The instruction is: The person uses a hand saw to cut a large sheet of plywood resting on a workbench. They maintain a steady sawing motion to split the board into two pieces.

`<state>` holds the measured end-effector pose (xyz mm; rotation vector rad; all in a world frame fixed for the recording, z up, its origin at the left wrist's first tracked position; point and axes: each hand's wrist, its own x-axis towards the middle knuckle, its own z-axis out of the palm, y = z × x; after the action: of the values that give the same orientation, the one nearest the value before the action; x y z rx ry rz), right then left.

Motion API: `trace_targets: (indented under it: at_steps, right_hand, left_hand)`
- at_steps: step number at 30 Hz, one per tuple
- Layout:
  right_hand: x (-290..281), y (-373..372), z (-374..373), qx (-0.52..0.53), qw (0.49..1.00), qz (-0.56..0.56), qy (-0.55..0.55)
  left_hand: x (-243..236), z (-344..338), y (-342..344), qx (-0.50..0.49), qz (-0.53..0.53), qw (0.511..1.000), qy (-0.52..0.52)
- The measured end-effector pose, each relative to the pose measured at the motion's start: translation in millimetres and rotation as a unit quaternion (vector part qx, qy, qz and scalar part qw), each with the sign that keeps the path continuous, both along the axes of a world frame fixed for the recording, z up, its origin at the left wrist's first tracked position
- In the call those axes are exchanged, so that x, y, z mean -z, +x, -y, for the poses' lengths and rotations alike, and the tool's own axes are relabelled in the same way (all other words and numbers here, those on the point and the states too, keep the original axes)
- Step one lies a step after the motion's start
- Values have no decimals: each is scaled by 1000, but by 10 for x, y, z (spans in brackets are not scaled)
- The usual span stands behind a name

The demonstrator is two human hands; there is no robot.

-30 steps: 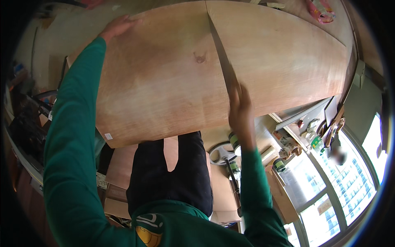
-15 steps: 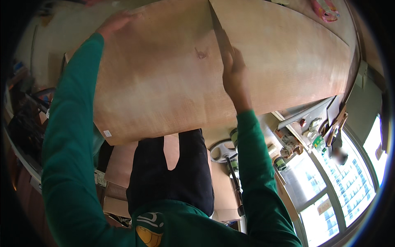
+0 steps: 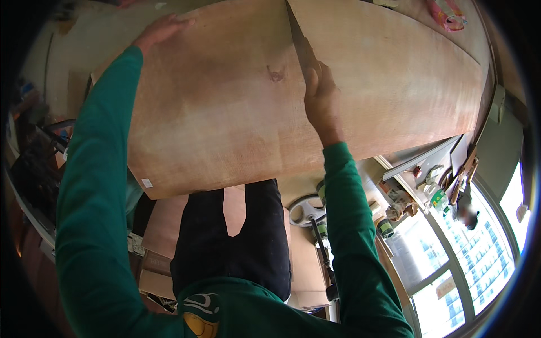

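Observation:
A large light-brown plywood sheet (image 3: 214, 124) spreads in front of me, with a knot near its middle and a small white label at its near left corner. Beside it lies another plywood surface (image 3: 394, 84); a dark narrow wedge separates the two at the far side. My right hand (image 3: 322, 101) is closed around the sheet's edge at this wedge, thumb toward the left sheet; some fingers are hidden. At the far left edge, my left hand (image 3: 163, 32) rests on the left sheet with fingers stretched out.
Cardboard boxes (image 3: 158, 283) stand by my legs. A grey wheel-like part (image 3: 307, 210) and green-labelled cans (image 3: 385, 227) are below right. A plastic bottle (image 3: 438, 198) and a person (image 3: 468, 211) are near the windows. A pink package (image 3: 448, 14) lies far right.
Both hands keep almost the same places on the plywood. My right forearm has shifted slightly, and the view has moved a little. The person near the windows has changed position.

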<state>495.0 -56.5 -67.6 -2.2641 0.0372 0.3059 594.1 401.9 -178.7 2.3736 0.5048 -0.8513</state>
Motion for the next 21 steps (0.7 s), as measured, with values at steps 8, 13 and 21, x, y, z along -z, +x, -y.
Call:
trace_targets:
  at_steps: [8, 13, 21]
  right_hand:
    - [-1862, -1455, 648, 20, 976, -203, -75]
    - [-1520, -1161, 521, 80, 975, -199, -64]
    - [-207, -138, 68, -24, 999, -4, -22]
  left_hand:
    - [139, -263, -153, -14, -4, 1000, 3]
    - [-268, 128, 35, 59, -53, 997, -14]
    - [90, -197, -29, 18, -2, 1000, -3]
